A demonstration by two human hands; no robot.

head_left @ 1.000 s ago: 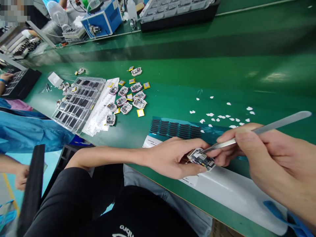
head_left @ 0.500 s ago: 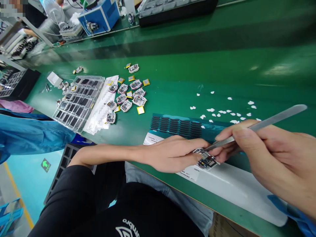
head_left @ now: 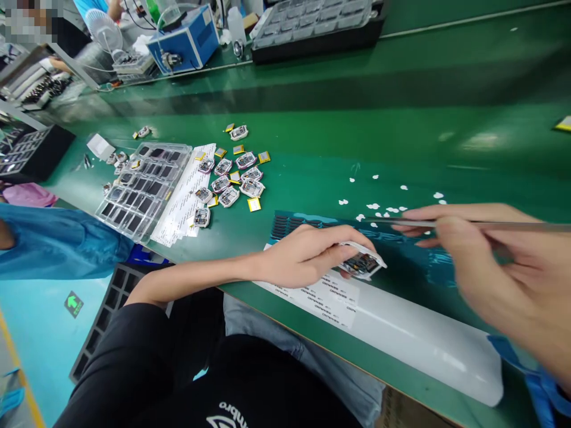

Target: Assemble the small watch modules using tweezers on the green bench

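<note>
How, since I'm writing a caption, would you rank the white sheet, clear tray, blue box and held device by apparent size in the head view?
1. White sheet
2. Clear tray
3. Blue box
4. Held device, partly hidden by the left hand
Nearness may flatter the sheet and device.

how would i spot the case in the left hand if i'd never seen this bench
On the green table, find the person's left hand by the white sheet with black lettering. It holds a small white-rimmed case with dark electronics exposed. Similar cases lie clustered farther left; this one is in the hand.
</note>
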